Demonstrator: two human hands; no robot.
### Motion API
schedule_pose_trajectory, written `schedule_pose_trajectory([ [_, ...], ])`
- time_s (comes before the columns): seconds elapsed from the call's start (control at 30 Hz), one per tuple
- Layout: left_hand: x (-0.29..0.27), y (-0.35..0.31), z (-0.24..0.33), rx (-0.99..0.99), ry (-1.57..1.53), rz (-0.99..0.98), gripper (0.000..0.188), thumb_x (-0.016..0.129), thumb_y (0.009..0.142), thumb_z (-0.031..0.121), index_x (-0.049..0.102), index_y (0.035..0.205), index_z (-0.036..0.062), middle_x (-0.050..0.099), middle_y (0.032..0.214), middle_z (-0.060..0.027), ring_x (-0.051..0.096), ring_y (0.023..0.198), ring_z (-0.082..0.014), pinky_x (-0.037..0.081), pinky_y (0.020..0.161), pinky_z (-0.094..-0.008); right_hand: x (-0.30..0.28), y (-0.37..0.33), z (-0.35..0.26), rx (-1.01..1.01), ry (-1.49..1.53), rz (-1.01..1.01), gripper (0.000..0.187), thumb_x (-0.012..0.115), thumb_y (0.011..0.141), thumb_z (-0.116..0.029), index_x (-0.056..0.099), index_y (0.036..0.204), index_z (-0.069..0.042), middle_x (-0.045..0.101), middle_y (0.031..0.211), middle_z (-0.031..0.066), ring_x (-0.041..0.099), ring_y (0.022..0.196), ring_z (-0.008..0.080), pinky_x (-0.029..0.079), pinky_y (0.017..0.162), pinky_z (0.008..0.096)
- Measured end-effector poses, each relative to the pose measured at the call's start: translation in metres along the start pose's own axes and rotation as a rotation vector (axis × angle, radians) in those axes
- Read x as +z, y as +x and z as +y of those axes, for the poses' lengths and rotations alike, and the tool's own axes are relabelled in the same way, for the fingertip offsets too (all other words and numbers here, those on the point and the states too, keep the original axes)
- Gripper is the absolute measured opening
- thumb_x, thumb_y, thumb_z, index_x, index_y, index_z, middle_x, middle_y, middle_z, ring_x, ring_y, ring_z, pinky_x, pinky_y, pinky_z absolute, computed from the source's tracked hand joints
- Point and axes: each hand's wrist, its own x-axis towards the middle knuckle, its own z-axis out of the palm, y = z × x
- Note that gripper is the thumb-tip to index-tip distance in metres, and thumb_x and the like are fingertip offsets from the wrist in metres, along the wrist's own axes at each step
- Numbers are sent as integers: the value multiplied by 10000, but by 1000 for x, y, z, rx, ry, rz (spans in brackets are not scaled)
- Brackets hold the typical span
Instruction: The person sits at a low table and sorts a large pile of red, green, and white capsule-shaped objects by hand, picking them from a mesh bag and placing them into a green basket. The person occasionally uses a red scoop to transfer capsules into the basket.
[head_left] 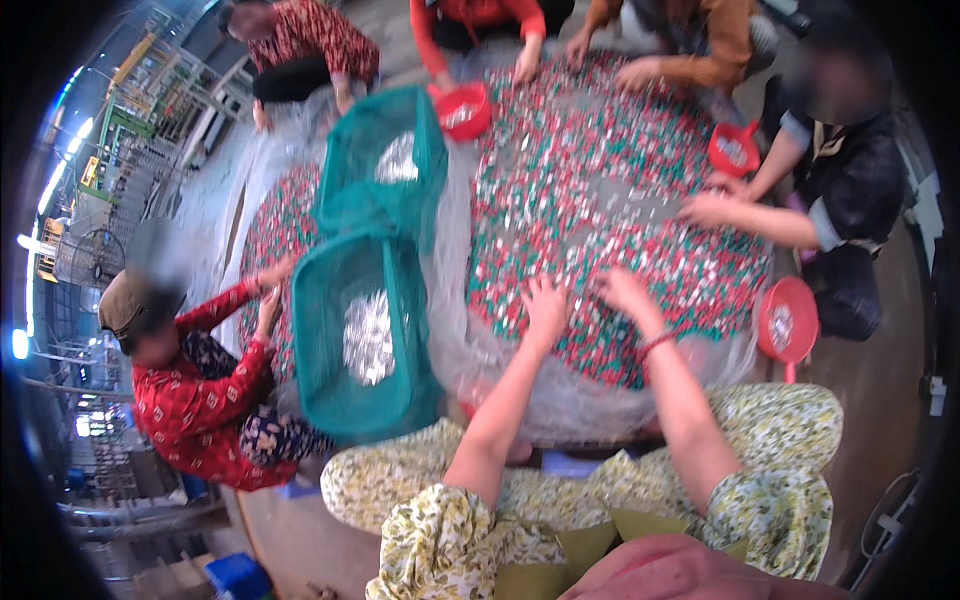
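A broad heap of small red, green, white and silvery pieces (590,170) is spread over clear plastic sheeting (455,270) in front of me. Their exact kind is too small to tell. My left hand (545,308) rests on the near part of the heap, its fingers spread among the pieces. Close by on the right, my right hand (622,290) reaches in with bent, parted fingers, a red band around that wrist. Nothing can be made out in either hand.
Two green mesh-sided baskets, a near one (318,375) and a far one (335,165), hold silvery pieces. Red scoops lie at the right (790,335), far right (728,165) and far left (480,105). Several people sit around; a co-worker's hands (712,205) touch the heap.
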Motion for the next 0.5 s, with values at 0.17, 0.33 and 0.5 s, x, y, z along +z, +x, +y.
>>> schedule_pose_trajectory([
  [0.17, 17, 18, 30, -64, 192, -328, 278, 634, 768, 267, 655, 928, 41, 589, 1025, -154, 544, 1048, -319, 472, 828, -429, -2, -3, -17, -1, 80, 10, 327, 595, 783, -157, 629, 1105, -112, 646, 956, 180, 623, 908, 322, 481, 842, 387],
  [0.33, 34, 19, 30, 171, 223, -337, 163, 562, 797, 153, 648, 856, 27, 647, 831, -120, 639, 824, -283, 529, 669, -377, -12, -11, -28, 7, 148, -64, 303, 584, 718, -138, 667, 1003, -80, 627, 978, 209, 601, 948, 343, 448, 860, 432],
  [0.5, 30, 20, 29, 247, 201, -177, 152, 533, 823, 174, 651, 775, 91, 665, 767, -83, 666, 719, -212, 536, 588, -359, -29, -15, -20, -5, 190, 5, 280, 601, 729, -112, 668, 1001, -95, 639, 991, 168, 602, 949, 341, 460, 858, 408],
])
